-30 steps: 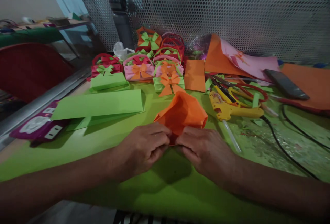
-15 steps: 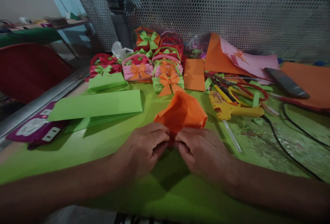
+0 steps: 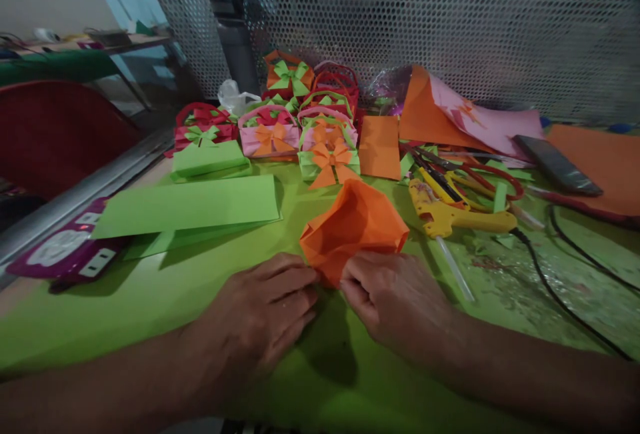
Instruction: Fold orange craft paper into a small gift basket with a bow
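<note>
An orange folded paper bag (image 3: 353,227) lies on the green tabletop in front of me, its mouth spread wide. My right hand (image 3: 395,287) pinches the bag's near edge between thumb and curled fingers. Beside the near left corner of the bag is my left hand (image 3: 273,307), its fingers stretched out and slightly apart; whether a fingertip touches the paper I cannot tell. Just beyond the bag sits a small light green paper basket with an orange bow (image 3: 331,162).
Several finished paper baskets (image 3: 270,133) stand behind, near a dark bottle (image 3: 235,41). Green paper strips (image 3: 190,207) and a purple power strip (image 3: 65,247) lie left. Right are a yellow glue gun (image 3: 450,216) with cord, scissors (image 3: 500,181), a phone (image 3: 557,164) and orange sheets (image 3: 595,164).
My left hand has let go of the bag's near edge and drawn back left and toward me. My right hand still pinches the paper, and the bag's opening has spread a little.
</note>
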Demonstrator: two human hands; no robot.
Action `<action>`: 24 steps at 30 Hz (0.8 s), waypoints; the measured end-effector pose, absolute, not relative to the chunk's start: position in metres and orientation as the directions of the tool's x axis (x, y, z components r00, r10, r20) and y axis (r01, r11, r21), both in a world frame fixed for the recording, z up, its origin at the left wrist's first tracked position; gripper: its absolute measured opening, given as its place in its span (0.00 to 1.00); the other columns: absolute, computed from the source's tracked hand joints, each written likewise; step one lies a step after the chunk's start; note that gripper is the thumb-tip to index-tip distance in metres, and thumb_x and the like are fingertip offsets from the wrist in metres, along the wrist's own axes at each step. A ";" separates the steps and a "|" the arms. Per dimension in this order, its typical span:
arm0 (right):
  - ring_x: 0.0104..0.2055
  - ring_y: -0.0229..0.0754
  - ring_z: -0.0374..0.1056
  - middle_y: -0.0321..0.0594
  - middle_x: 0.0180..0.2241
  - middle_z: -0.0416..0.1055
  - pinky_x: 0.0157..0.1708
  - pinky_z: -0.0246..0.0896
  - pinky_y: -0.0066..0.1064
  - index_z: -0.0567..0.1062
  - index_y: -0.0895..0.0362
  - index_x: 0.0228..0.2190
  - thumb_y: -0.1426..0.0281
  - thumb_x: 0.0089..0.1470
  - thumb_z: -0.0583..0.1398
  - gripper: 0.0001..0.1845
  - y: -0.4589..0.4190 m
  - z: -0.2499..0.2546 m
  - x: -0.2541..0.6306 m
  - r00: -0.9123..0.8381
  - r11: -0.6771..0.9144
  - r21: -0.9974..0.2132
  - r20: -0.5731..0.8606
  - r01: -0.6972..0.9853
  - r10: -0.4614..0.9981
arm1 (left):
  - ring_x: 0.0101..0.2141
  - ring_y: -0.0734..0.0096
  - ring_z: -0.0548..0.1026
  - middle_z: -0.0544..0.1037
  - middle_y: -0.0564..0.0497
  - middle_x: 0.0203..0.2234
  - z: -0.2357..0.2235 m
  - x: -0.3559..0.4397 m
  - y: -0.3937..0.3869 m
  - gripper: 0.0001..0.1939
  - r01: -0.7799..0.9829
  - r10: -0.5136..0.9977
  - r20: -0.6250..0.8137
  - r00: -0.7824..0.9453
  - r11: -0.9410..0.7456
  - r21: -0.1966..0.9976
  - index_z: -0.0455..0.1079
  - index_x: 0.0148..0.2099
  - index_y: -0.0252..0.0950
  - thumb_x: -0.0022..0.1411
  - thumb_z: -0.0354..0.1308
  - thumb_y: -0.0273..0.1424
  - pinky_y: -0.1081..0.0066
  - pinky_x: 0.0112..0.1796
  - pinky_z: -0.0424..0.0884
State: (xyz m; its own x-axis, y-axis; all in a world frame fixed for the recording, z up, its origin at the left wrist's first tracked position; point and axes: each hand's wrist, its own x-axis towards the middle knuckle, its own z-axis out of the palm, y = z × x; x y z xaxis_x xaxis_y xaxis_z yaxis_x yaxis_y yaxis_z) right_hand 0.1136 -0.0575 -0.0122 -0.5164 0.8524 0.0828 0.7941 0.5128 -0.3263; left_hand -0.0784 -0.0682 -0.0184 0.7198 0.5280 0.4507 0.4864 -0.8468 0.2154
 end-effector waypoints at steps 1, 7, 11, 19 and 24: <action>0.19 0.33 0.50 0.32 0.17 0.60 0.21 0.36 0.30 0.65 0.58 0.19 0.75 0.48 0.52 0.08 -0.058 -0.013 0.114 -0.519 0.518 -0.325 0.090 0.791 0.850 | 0.40 0.68 0.72 0.76 0.48 0.36 -0.019 -0.079 -0.068 0.09 0.486 0.530 0.453 0.717 -0.846 0.220 0.69 0.36 0.33 0.62 0.48 0.25 0.67 0.45 0.70; 0.20 0.33 0.49 0.33 0.18 0.60 0.21 0.36 0.30 0.66 0.58 0.20 0.74 0.48 0.52 0.08 -0.058 -0.012 0.113 -0.511 0.512 -0.329 0.097 0.793 0.854 | 0.42 0.63 0.69 0.74 0.45 0.39 -0.019 -0.080 -0.070 0.12 0.496 0.542 0.395 0.742 -0.840 0.220 0.67 0.45 0.31 0.63 0.48 0.32 0.62 0.44 0.69; 0.20 0.33 0.49 0.33 0.18 0.61 0.21 0.36 0.30 0.66 0.58 0.20 0.74 0.48 0.52 0.08 -0.057 -0.011 0.112 -0.511 0.508 -0.315 0.080 0.802 0.856 | 0.41 0.59 0.68 0.73 0.43 0.39 -0.018 -0.079 -0.072 0.20 0.544 0.550 0.325 0.769 -0.831 0.118 0.64 0.49 0.30 0.64 0.44 0.40 0.61 0.40 0.69; 0.20 0.34 0.50 0.34 0.18 0.62 0.22 0.36 0.31 0.67 0.58 0.20 0.75 0.48 0.53 0.08 -0.057 -0.010 0.111 -0.539 0.540 -0.262 0.085 0.800 0.838 | 0.41 0.58 0.66 0.71 0.42 0.40 -0.016 -0.077 -0.075 0.32 0.562 0.548 0.274 0.790 -0.827 0.034 0.64 0.48 0.29 0.62 0.35 0.51 0.61 0.39 0.68; 0.20 0.35 0.51 0.34 0.18 0.63 0.21 0.36 0.31 0.67 0.58 0.20 0.75 0.47 0.53 0.07 -0.058 -0.010 0.110 -0.540 0.548 -0.244 0.107 0.800 0.835 | 0.43 0.58 0.65 0.71 0.43 0.42 -0.014 -0.079 -0.078 0.30 0.572 0.567 0.229 0.792 -0.819 0.050 0.64 0.49 0.30 0.63 0.36 0.49 0.62 0.41 0.66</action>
State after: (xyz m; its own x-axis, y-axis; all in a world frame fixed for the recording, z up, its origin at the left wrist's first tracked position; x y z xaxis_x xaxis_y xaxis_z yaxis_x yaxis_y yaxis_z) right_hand 0.1101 -0.0580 -0.0101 -0.5396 0.8350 0.1074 0.7999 0.5483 -0.2440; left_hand -0.0785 -0.0776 -0.0136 0.7917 0.5665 0.2286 0.5716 -0.8190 0.0501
